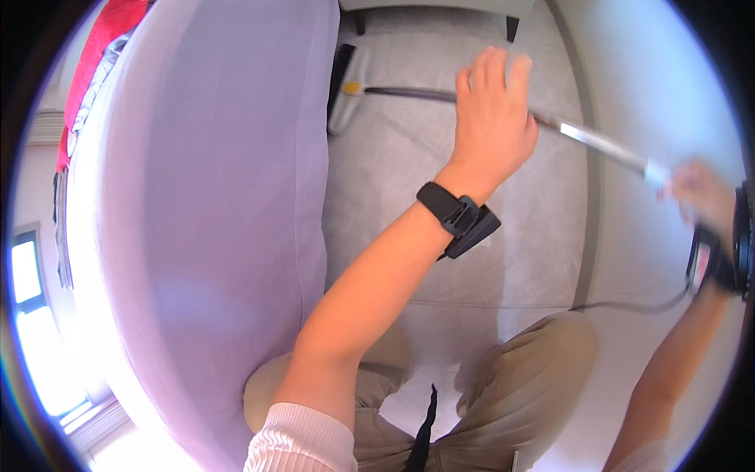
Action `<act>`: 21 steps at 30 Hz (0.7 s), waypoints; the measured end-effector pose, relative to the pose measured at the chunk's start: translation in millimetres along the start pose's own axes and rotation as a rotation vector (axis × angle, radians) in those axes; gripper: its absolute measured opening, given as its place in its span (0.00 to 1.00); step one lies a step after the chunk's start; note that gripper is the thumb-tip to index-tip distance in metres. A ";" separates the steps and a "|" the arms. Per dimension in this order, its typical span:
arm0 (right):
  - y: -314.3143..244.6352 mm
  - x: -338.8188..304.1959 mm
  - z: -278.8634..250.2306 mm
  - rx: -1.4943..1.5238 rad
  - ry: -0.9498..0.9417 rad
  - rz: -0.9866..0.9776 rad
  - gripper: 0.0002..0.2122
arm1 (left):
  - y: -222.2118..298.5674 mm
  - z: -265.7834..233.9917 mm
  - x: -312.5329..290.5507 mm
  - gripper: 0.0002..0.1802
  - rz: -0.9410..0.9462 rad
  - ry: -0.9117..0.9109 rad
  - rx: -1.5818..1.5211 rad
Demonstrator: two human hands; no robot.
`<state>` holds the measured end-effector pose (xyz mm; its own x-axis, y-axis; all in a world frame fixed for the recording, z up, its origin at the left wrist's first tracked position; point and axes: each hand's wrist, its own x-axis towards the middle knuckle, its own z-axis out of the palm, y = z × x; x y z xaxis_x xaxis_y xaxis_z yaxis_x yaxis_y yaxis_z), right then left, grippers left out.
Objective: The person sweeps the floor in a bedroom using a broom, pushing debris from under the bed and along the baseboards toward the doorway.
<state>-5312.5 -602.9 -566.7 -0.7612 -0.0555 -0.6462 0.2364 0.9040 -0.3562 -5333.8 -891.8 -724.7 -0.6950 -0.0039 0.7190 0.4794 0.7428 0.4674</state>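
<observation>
A long-handled broom [588, 141] slants across the upper middle, its pole dark toward the head and silvery toward my right hand. The light grey broom head [358, 71] has a yellow joint and a black edge, and lies on the floor against the purple-grey cover. My left hand [494, 110] is over the middle of the pole with fingers stretched out; whether the palm touches it is hidden. At the far right, my right hand [696, 189], blurred, is closed around the pole's light end. Both wrists wear black straps.
A bed or sofa under a purple-grey cover [220, 197] runs along the left. Dark legs of a pale piece of furniture [440, 6] stand at the top. A white wall [668, 86] rises on the right, with a dark cable [637, 305] near it. My knees are below.
</observation>
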 end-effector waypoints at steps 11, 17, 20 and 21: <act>31.6 -94.8 96.0 0.221 -0.056 0.062 0.16 | 8.3 -8.6 -69.4 0.04 0.119 -0.699 -0.280; -48.7 80.5 153.9 -0.055 -0.126 -0.255 0.23 | -81.9 -7.2 -98.5 0.04 -0.035 -0.793 0.135; -81.5 126.6 164.3 -0.091 -0.180 -0.180 0.27 | -91.5 -4.3 -92.6 0.05 -0.117 -0.729 0.179; -80.3 122.3 166.7 -0.088 -0.194 -0.156 0.27 | -93.0 -6.8 -94.0 0.06 -0.200 -0.698 0.208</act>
<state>-5323.9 -753.0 -729.7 -0.6525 -0.2696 -0.7082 0.0651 0.9111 -0.4069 -5309.5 -965.0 -832.2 -0.9693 0.2218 0.1059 0.2457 0.8839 0.3980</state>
